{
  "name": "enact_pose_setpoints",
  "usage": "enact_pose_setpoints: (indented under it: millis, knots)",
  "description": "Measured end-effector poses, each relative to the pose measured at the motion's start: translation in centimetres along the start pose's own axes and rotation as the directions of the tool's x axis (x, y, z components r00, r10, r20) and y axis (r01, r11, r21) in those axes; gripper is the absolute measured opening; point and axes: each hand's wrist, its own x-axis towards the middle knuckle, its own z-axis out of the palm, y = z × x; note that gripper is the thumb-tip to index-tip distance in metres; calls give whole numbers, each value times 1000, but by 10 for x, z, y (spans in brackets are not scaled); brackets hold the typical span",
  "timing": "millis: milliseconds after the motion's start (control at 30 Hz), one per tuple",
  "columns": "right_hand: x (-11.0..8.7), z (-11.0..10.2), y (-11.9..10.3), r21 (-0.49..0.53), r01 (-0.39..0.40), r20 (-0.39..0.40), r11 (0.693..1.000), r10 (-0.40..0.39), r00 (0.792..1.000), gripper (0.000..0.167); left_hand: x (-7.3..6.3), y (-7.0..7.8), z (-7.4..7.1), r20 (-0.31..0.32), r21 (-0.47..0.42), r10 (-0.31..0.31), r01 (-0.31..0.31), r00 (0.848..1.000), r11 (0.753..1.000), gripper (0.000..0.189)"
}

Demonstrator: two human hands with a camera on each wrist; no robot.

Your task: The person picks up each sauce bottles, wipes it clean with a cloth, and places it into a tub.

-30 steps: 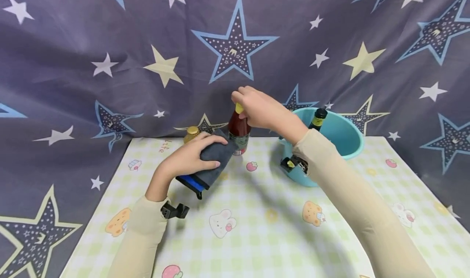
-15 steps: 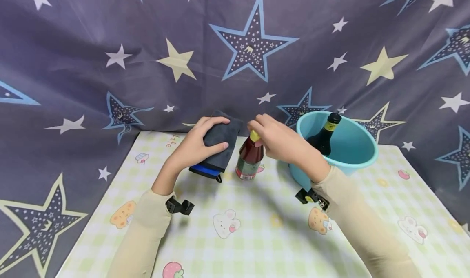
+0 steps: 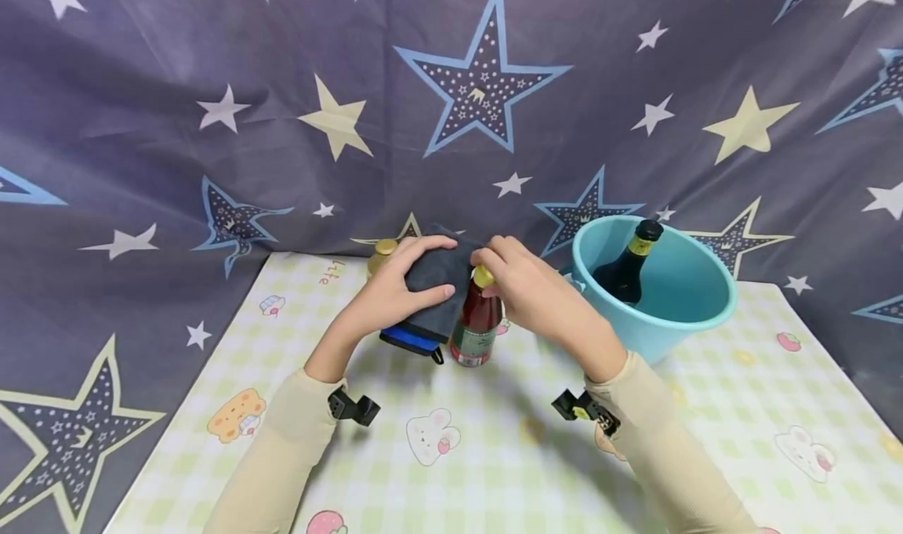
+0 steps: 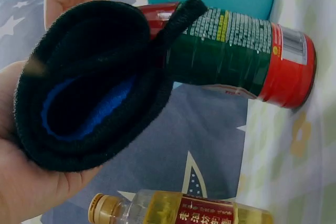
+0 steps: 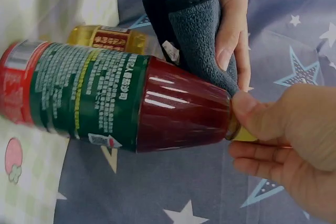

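Note:
My left hand [image 3: 384,299] holds a folded dark grey cloth [image 3: 440,283] with a blue inner side, its rolled opening [image 4: 89,108] showing in the left wrist view. With thumb and fingers, my right hand [image 3: 532,291] pinches the yellow cap [image 3: 483,276] of a sauce bottle. This bottle [image 5: 184,108] has dark red contents and a green and red label. It is upright, and the cloth lies against its neck and side. Whether its base touches the table cannot be told. Behind the left hand stands an oil bottle [image 4: 205,211] with a gold cap, mostly hidden in the head view.
A turquoise bucket [image 3: 656,322] stands at the right, with a dark bottle [image 3: 630,263] leaning inside it. The table has a checked cloth [image 3: 367,471] with cartoon prints. A purple star-patterned curtain [image 3: 282,87] hangs along the back edge.
The sauce bottle has come down and nearer to me in my right hand. My left hand has brought the cloth against the bottle's upper side. The head view has shifted slightly.

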Motion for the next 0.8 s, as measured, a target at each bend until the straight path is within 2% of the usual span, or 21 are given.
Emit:
enact_pose_setpoints:
  millis: [100,233,333,500,667,800]
  knots:
    - [-2,2,-2,23,-32,-39,999,33,999,31,0,-1,2,-6,-40,-22,22,1000,999,58]
    - [-2,8,-5,-7,-62,-85,998,61,995,26,-2,-3,3,-11,-74,-47,46,999,996,58]
    - [-2,12,-5,-1,-83,-107,997,82,991,24,-2,-4,3,-23,-69,-52,50,998,996,59]
    - [-6,16,4,68,-102,-143,993,111,984,26,1,-6,7,-43,-62,-43,40,998,997,59]
    - [-6,19,9,15,-95,-205,995,96,974,21,5,-5,13,-81,-107,-39,30,996,994,59]
    - [-5,23,10,-20,-106,-239,994,98,966,23,7,-4,17,-92,-137,-43,31,995,990,59]
